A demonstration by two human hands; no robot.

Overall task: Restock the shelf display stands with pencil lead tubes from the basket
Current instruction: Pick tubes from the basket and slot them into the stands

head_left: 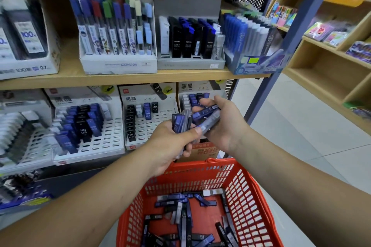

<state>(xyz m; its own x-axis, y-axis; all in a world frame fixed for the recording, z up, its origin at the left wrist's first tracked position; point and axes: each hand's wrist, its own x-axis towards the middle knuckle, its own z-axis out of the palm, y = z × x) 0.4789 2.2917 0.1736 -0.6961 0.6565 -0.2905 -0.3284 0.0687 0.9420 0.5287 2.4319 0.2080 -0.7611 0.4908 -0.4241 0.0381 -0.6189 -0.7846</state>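
Basket (247,196) below hands, display stands (148,122) on shelf (120,79) behind.

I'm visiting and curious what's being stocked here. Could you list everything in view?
Red plastic mesh basket: one, bottom centre.
Loose pencil lead tubes: many, blue, black and grey, in the basket.
Held pencil lead tubes: a bunch, blue and grey, in both hands.
Upper cardboard display stands: four, white, grey, blue, on the wooden shelf board.
Lower slotted display stands: about four, white, partly filled, under that board.
Side wooden shelves: tan, right, holding colourful packets.
Left hand, right hand: two, gripping the held tubes.
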